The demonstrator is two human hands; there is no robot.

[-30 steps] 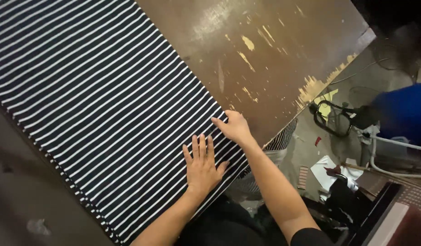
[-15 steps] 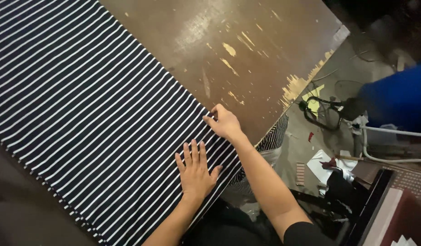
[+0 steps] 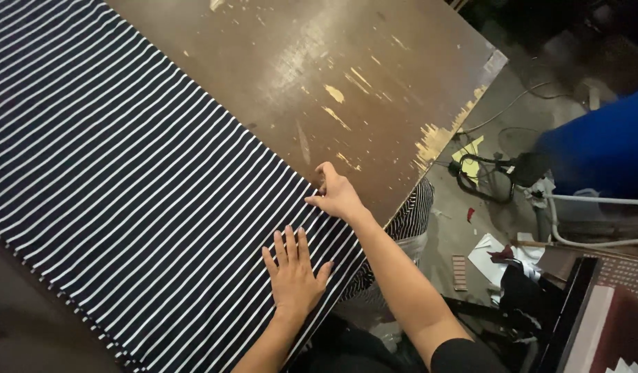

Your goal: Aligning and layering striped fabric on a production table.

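A large dark fabric with thin white stripes (image 3: pixel 126 179) lies spread over a worn brown table (image 3: pixel 346 62). My left hand (image 3: pixel 293 271) rests flat on the fabric near its near edge, fingers slightly apart. My right hand (image 3: pixel 337 193) sits at the fabric's right edge, fingertips pinching or pressing that edge against the tabletop. Part of the fabric (image 3: pixel 412 214) hangs off the table's near side below my right forearm.
The table's corner and chipped edge (image 3: pixel 464 110) lie to the right. On the floor beyond are a blue object (image 3: pixel 602 148), black cables (image 3: pixel 481 176), white pipes (image 3: pixel 595 200), scattered papers (image 3: pixel 498 255) and dark equipment at the lower right.
The view has shifted, so the table corner now shows further right. My right hand stays at the fabric's edge and my left hand stays flat, both almost unmoved on the cloth.
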